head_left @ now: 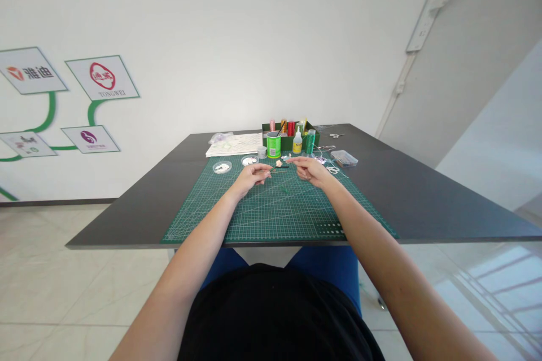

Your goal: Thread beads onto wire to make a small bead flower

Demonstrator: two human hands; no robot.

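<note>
Over the cutting mat (pixel 271 214), my left hand (pixel 253 176) is closed in a pinch on a thin dark stem. A small cream-coloured flower (pixel 278 163) shows just beyond those fingertips, seemingly at the stem's end. My right hand (pixel 311 171) comes in from the other side, its fingers pinched close to the flower. Whatever lies between the right fingertips is too small to name. Thin dark sticks lie on the mat between the hands.
Behind the hands stand a green tin (pixel 273 145), a glue bottle (pixel 297 141) and a dark green box (pixel 313 129) of thread spools. Shallow dishes (pixel 222 167) sit at left, near a white cloth (pixel 237 144). Scissors (pixel 332 170) and a clear case (pixel 344 158) lie at right.
</note>
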